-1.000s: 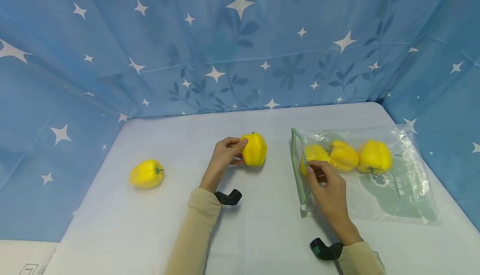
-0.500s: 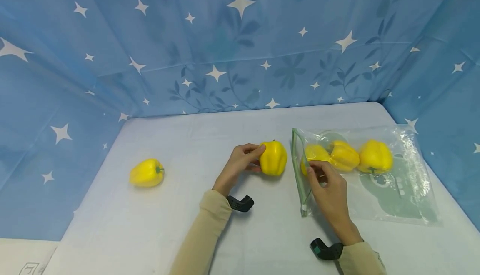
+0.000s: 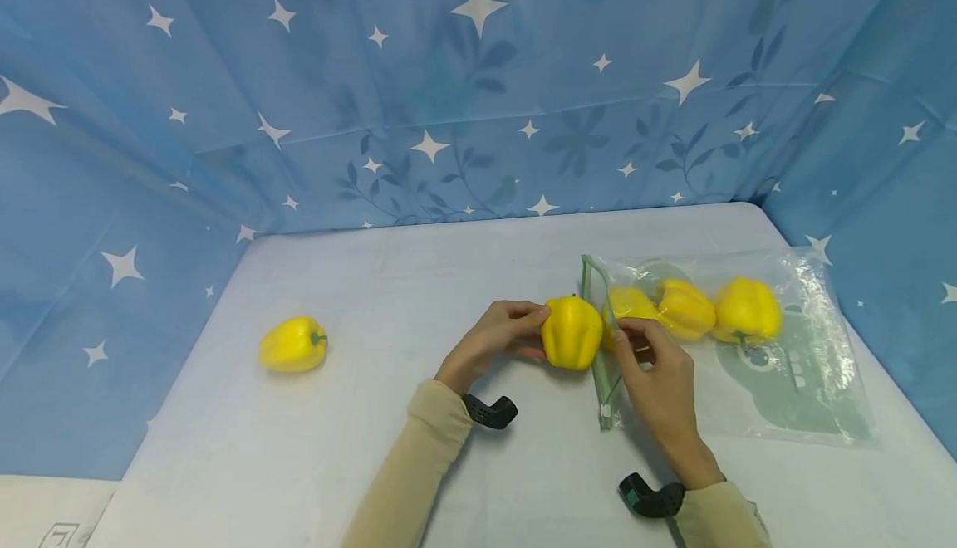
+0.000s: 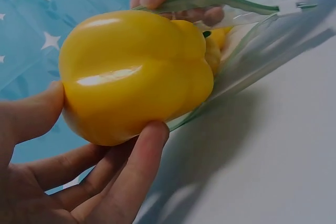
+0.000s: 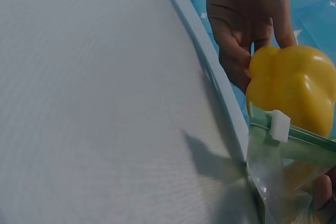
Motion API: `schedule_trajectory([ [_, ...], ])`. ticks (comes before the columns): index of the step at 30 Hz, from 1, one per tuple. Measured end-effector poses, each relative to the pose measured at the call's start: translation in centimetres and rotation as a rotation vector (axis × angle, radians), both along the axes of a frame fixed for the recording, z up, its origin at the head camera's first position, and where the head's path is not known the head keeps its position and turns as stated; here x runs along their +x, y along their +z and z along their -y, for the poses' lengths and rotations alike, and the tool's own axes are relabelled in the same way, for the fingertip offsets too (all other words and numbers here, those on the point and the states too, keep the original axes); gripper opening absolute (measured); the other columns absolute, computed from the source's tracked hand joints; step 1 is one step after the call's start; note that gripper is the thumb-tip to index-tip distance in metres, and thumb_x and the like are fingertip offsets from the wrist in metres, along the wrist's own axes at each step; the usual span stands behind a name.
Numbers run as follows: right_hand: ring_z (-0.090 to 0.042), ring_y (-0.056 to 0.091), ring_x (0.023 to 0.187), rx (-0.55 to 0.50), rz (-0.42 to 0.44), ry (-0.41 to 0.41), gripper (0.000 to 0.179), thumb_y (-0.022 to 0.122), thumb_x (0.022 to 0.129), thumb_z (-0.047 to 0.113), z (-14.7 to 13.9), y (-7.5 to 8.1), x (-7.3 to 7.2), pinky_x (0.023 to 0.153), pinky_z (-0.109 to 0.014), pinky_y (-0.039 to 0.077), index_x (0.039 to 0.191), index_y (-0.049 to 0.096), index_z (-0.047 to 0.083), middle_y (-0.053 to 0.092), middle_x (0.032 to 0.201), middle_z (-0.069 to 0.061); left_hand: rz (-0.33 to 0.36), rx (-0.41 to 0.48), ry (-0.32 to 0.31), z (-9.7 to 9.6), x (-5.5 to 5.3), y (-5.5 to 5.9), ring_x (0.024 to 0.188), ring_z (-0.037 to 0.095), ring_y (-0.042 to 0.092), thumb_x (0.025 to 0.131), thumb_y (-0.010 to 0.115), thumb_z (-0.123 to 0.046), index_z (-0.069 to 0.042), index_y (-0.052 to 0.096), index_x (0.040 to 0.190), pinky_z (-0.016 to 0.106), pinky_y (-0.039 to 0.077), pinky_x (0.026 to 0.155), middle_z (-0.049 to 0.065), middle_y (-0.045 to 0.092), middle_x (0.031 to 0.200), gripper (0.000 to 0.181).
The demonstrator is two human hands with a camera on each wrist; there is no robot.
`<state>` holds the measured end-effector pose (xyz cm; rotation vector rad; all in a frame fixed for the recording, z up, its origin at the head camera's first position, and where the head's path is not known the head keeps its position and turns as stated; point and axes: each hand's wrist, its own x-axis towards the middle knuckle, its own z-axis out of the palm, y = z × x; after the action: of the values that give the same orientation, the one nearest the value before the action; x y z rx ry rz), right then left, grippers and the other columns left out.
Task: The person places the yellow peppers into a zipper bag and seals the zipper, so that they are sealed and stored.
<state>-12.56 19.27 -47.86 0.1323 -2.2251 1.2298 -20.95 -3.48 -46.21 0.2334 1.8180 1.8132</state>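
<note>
Moving toward the right edge of the desk point(image 3: 299, 457), a yellow pepper point(image 3: 571, 334) is held by the left hand point(image 3: 489, 342) at a bag point(image 3: 740, 403) pinched by the right hand point(image 3: 664, 386).

There are five yellow peppers point(image 3: 571, 334), one bag point(image 3: 748, 398), two hands point(image 3: 664, 382), two wrist cameras point(image 3: 491, 413) and one table point(image 3: 262, 457).

My head camera looks forward and down from above, taking in the counter point(image 3: 404, 291), both wrists and the curtain point(image 3: 478, 91). My left wrist camera point(image 3: 490, 412) looks closely past my left hand point(image 3: 493, 339) at the pepper point(image 3: 571, 332); my right wrist camera point(image 3: 650, 496) faces across toward that hand. Both wrist views share the pepper and bag mouth point(image 4: 226, 2).
</note>
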Motion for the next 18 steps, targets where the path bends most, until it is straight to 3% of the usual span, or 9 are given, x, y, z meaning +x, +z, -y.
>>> schedule_trajectory([
  [7, 0.007, 0.056, 0.08, -0.016, 0.018, -0.008, 0.015, 0.071, 0.094, -0.002, 0.1, 0.4, 0.2, 0.072, -0.004, 0.046, 0.11, 0.073, 0.0, 0.073, 0.092, -0.012, 0.026, 0.0, -0.055, -0.8, 0.4, -0.4, 0.106, 0.026, 0.075, 0.107, 0.062, -0.028, 0.001, 0.063, 0.139, 0.038, 0.065, 0.088, 0.019, 0.068, 0.133, 0.043],
  [18, 0.007, 0.056, 0.08, -0.015, -0.01, 0.005, 0.016, 0.071, 0.094, -0.003, 0.1, 0.3, 0.3, 0.072, -0.004, 0.047, 0.11, 0.073, -0.001, 0.073, 0.091, -0.011, 0.03, -0.004, -0.043, -2.0, 1.0, -0.5, 0.109, 0.025, 0.072, 0.108, 0.059, -0.023, 0.001, 0.058, 0.144, 0.038, 0.064, 0.089, 0.02, 0.065, 0.136, 0.044],
])
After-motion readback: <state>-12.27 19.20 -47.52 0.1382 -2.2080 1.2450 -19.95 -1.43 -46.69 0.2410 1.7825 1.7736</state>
